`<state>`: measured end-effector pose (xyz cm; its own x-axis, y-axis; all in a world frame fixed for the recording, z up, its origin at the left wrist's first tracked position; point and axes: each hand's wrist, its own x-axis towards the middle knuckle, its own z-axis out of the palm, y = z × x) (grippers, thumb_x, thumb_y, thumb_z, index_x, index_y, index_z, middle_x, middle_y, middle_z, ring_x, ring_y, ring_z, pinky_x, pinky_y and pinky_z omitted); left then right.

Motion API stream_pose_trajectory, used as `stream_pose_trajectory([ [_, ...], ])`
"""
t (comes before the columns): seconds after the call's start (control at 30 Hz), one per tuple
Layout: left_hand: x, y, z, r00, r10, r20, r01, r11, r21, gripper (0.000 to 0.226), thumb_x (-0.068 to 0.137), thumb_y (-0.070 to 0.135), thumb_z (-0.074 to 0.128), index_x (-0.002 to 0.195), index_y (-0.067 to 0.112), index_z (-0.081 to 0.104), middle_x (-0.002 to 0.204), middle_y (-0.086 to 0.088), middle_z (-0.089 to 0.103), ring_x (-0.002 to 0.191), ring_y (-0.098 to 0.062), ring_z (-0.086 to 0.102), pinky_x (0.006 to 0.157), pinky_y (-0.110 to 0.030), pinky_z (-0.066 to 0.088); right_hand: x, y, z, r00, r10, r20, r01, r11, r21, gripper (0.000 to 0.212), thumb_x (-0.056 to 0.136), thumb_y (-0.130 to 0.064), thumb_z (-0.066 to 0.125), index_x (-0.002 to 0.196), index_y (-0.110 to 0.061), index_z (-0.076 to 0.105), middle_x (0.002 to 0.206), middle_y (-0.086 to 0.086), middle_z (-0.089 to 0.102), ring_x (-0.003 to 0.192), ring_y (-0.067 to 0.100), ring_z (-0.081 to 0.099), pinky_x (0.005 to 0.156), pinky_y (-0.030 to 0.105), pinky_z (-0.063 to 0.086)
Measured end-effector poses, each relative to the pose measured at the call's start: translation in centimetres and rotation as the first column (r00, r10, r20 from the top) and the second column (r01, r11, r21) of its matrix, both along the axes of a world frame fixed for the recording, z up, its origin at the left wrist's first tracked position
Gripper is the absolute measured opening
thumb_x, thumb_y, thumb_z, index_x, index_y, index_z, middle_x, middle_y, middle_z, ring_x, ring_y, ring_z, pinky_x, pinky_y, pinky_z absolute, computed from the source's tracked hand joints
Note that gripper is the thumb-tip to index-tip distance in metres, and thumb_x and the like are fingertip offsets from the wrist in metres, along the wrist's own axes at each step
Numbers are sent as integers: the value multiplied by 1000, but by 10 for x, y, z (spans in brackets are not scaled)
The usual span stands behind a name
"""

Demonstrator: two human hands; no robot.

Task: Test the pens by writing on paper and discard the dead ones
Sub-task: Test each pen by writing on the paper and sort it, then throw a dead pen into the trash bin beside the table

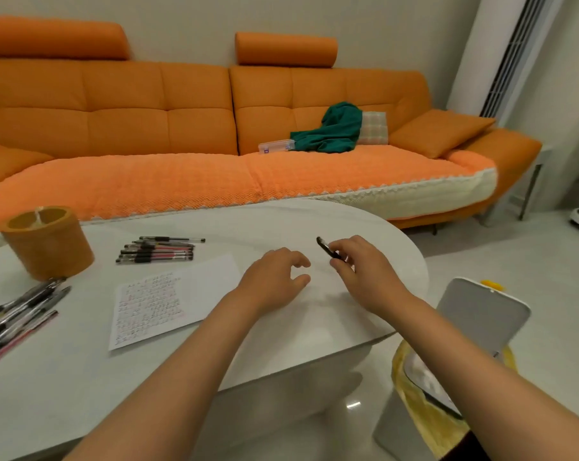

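Observation:
My right hand [364,267] pinches a dark pen [326,249] above the right part of the white table [215,344], its end pointing up and to the left. My left hand [274,277] hovers just left of it, fingers loosely curled, holding nothing. A sheet of paper [168,297] covered in small scribbles lies to the left of both hands. Beyond the paper, several pens [158,252] lie in a neat row. Another pile of pens [18,314] lies at the table's left edge.
An orange cylindrical holder [45,242] stands at the back left of the table. A white bin [447,377] with a yellow liner and raised lid stands on the floor at the right, beside the table. An orange sofa [215,128] runs behind.

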<state>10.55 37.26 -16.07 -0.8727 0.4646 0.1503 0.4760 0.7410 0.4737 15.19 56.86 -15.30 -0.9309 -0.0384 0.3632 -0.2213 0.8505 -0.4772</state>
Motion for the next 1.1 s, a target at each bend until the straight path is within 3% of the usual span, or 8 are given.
stream_pose_trajectory([
  [0.27, 9, 121, -14, 987, -162, -21, 161, 986, -41, 42, 96, 48, 52, 135, 33, 53, 139, 2, 49, 130, -20, 41, 106, -39, 38, 46, 118, -17, 944, -327, -50, 318, 940, -126, 27, 97, -20, 60, 125, -21, 62, 99, -8, 59, 75, 4, 56, 70, 24, 40],
  [0.47, 14, 160, -37, 983, -155, -99, 143, 982, -119, 45, 97, 52, 44, 138, 33, 49, 144, 3, 42, 133, -22, 32, 106, -40, 25, 64, 169, -75, 876, -429, 221, 450, 892, -49, 17, 95, -18, 60, 112, -17, 65, 99, 0, 64, 82, 16, 57, 67, 28, 39],
  [0.6, 10, 164, -42, 980, -152, -130, 140, 985, -96, 43, 97, 52, 44, 135, 34, 50, 141, 4, 43, 130, -20, 32, 105, -39, 25, 65, 182, -112, 777, -496, 387, 531, 847, 17, 10, 94, -21, 60, 98, -14, 66, 78, 1, 63, 71, 21, 59, 60, 33, 46],
  [0.67, 9, 165, -43, 980, -145, -139, 133, 987, -93, 43, 97, 52, 44, 135, 34, 50, 140, 4, 43, 130, -20, 33, 106, -39, 25, 62, 186, -125, 726, -510, 461, 538, 839, 81, 13, 92, -22, 60, 91, -12, 69, 76, 5, 66, 71, 25, 63, 65, 37, 54],
  [0.77, 10, 167, -45, 979, -137, -153, 123, 988, -96, 42, 96, 51, 45, 135, 34, 50, 140, 4, 43, 130, -20, 33, 106, -39, 26, 59, 187, -132, 659, -509, 553, 511, 843, 166, 19, 93, -26, 60, 87, -9, 67, 77, 8, 67, 70, 25, 63, 65, 35, 53],
  [0.87, 9, 168, -46, 978, -131, -165, 115, 988, -100, 42, 96, 51, 45, 134, 34, 51, 139, 4, 44, 129, -20, 34, 106, -39, 27, 54, 184, -122, 702, -505, 502, 542, 836, 83, 24, 91, -29, 56, 79, -11, 66, 72, 9, 67, 67, 28, 65, 69, 44, 59],
  [1.1, 14, 165, -40, 981, -118, -151, 101, 988, -115, 44, 96, 54, 46, 133, 33, 54, 140, 4, 48, 129, -19, 38, 105, -37, 32, 51, 146, -44, 854, -444, 271, 493, 857, -151, 11, 92, -33, 53, 87, -25, 58, 72, -1, 66, 65, 18, 63, 62, 40, 54],
])
